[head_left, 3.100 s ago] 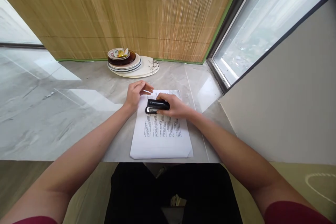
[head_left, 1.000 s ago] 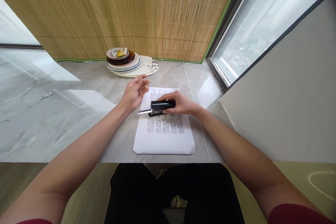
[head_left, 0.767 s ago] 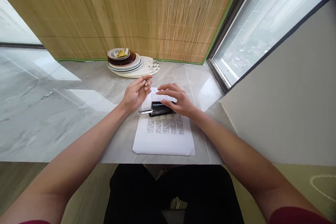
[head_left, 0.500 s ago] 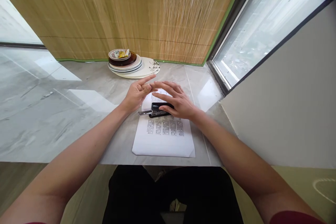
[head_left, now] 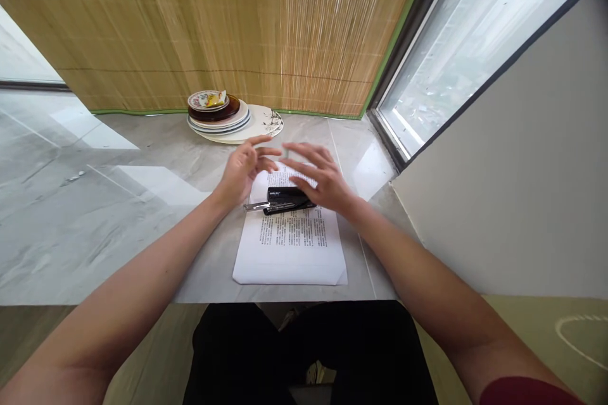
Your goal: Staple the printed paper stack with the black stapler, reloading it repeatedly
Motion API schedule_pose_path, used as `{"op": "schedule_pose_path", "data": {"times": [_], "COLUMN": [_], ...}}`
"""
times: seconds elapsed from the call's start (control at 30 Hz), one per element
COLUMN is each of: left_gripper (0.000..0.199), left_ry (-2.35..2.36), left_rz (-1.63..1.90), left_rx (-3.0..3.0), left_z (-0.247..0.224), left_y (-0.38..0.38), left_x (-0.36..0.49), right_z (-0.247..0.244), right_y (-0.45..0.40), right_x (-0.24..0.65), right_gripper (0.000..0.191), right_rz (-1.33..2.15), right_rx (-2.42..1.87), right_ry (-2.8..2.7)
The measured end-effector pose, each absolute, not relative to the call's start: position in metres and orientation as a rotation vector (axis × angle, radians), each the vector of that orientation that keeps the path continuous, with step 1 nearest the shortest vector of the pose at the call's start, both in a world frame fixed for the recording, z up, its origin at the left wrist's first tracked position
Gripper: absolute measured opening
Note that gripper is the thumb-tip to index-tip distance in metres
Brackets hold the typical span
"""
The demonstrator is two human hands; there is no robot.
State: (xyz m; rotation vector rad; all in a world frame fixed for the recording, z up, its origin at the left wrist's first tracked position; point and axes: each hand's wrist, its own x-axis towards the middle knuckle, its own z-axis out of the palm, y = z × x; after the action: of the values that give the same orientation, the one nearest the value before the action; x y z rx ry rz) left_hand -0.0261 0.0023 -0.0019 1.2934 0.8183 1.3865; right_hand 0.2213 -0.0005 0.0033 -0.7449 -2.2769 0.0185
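A black stapler [head_left: 284,208] lies across a printed sheet of paper [head_left: 289,266]; a silver metal piece [head_left: 256,206] sticks out of its left end. My left hand [head_left: 240,171] hovers left of the stapler above the paper's upper edge, fingers apart and holding nothing that I can see. Above the stapler's right end is my right hand [head_left: 320,178], hiding part of it. A tiny pale sliver [head_left: 285,152] shows between its blurred fingertips; its kind cannot be made out. The two hands are close together but apart.
At the back stands a stack of plates [head_left: 219,115] with a small yellow packet [head_left: 216,99] on top. Behind them hangs a bamboo blind [head_left: 228,25]. A white wall [head_left: 503,158] bounds the grey marble counter [head_left: 118,234] on the right, beside a window [head_left: 418,107].
My hands were touching at the fingertips; they have drawn slightly apart, and my left fingers have loosened. The stapler and paper stay in place, while the view has shifted slightly.
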Motion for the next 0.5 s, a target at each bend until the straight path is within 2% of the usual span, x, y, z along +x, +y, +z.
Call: {"op": "schedule_pose_path", "data": {"times": [0.1, 0.17, 0.23, 0.3, 0.4, 0.5], "left_gripper": [0.024, 0.004, 0.028, 0.039, 0.041, 0.04], "left_ry": [1.389, 1.859, 2.156, 2.267, 2.234, 2.162], "left_rz": [1.644, 1.504, 1.202, 0.928, 0.707, 0.693], "left_rx": [1.441, 1.719, 1.937, 2.03, 2.132, 2.22], "left_z": [-0.009, -0.013, -0.017, -0.02, -0.025, -0.028], "left_y": [0.014, 0.017, 0.017, 0.016, 0.017, 0.02], "left_x": [-0.039, -0.048, -0.053, -0.055, -0.058, -0.062], "right_z": [-0.002, -0.005, -0.007, -0.008, -0.008, -0.009], "right_y": [0.024, 0.038, 0.045, 0.046, 0.043, 0.042], "right_x": [0.248, 0.268, 0.281, 0.286, 0.282, 0.277], "right_gripper": [0.032, 0.028, 0.025, 0.025, 0.029, 0.03], "right_rz": [0.022, 0.052, 0.085, 0.096, 0.092, 0.125], "right_rx": [-1.106, -1.45, -1.77, -1.951, -1.961, -1.88], "right_ry": [-1.995, -1.885, -1.838, -1.845, -1.9, -1.932]}}
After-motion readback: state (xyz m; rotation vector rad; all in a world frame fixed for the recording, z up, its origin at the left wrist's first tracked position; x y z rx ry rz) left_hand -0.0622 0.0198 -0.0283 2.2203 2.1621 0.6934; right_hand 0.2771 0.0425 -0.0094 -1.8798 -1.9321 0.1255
